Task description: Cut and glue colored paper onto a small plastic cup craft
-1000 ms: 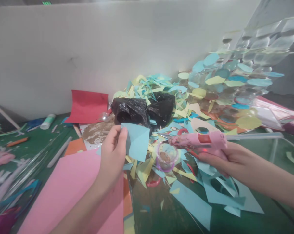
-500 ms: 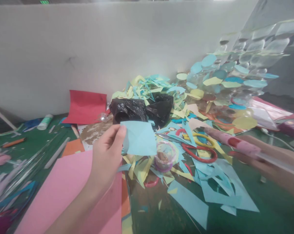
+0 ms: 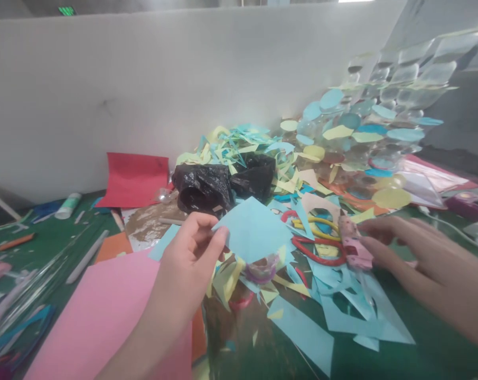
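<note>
Light blue paper (image 3: 256, 229) is pinched between the thumb and fingers of my left hand (image 3: 201, 245), in front of the black plastic bags (image 3: 203, 184). On the right, my right hand (image 3: 413, 256) has its thumb and index finger at a pink tool (image 3: 355, 245), which stands tilted over paper scraps; whether the fingers grip it is unclear. Beside the tool lie red-handled scissors (image 3: 320, 256) and yellow-handled scissors (image 3: 324, 224). A roll of tape (image 3: 262, 270) sits partly hidden below the blue paper.
Pink paper (image 3: 115, 311) covers the near left, with red paper (image 3: 136, 179) behind it. Blue cut sheets (image 3: 306, 330) lie at front right. Clear plastic cups with coloured discs (image 3: 381, 113) are stacked at back right. A glue stick (image 3: 68, 206) lies far left.
The blue paper has turned to a corner-up angle and moved slightly right with my left hand. The pink tool has swung more upright, its body now lower, and my right hand's fingers have spread somewhat.
</note>
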A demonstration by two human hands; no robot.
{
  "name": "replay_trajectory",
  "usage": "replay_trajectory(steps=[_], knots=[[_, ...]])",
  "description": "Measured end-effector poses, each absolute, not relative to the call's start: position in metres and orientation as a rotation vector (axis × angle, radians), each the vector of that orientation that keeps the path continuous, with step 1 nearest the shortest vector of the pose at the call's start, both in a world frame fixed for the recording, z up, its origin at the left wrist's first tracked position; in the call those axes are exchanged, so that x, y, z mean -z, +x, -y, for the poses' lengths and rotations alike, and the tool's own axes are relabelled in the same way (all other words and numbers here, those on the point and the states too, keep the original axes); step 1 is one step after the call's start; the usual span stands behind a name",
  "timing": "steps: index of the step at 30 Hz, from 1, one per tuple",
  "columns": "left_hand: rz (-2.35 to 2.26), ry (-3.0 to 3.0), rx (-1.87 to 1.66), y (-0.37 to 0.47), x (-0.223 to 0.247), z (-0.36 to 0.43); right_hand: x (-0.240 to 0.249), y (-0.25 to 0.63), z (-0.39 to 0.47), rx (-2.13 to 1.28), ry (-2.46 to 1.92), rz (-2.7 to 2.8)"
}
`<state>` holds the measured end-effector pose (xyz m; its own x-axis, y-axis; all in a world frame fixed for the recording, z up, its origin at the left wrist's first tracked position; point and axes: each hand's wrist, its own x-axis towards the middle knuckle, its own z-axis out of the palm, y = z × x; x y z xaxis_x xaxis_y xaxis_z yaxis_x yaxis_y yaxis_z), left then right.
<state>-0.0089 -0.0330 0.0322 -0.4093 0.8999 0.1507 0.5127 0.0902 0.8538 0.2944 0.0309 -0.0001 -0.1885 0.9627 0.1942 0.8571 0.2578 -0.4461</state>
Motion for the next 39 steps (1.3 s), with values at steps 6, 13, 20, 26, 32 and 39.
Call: replay_trajectory(steps=[6,13,20,26,32,39], knots=[[-1.902,1.368,-1.201,0.001,-0.036,0.038,-0.039,0.225,-0.024,-0.836,-1.33,2.329],[-1.853,1.42,-1.124,-0.004,-0.036,0.04,-0.029,0.219,-0.036,-0.913,-1.258,2.337],[-1.858,1.443,-0.832,-0.014,-0.024,0.031,-0.02,0.214,-0.043,-0.899,-1.333,2.369],[-1.859,1.482,-0.739,-0.021,-0.015,0.028,-0.015,0.21,-0.049,-1.028,-1.334,2.389],[-1.85,1.399,-0.655,-0.022,-0.012,0.026,-0.013,0.209,-0.053,-0.989,-1.327,2.459],[-1.949,1.366,-0.515,-0.017,-0.021,0.028,-0.005,0.213,-0.049,-0.056,-1.222,2.429]])
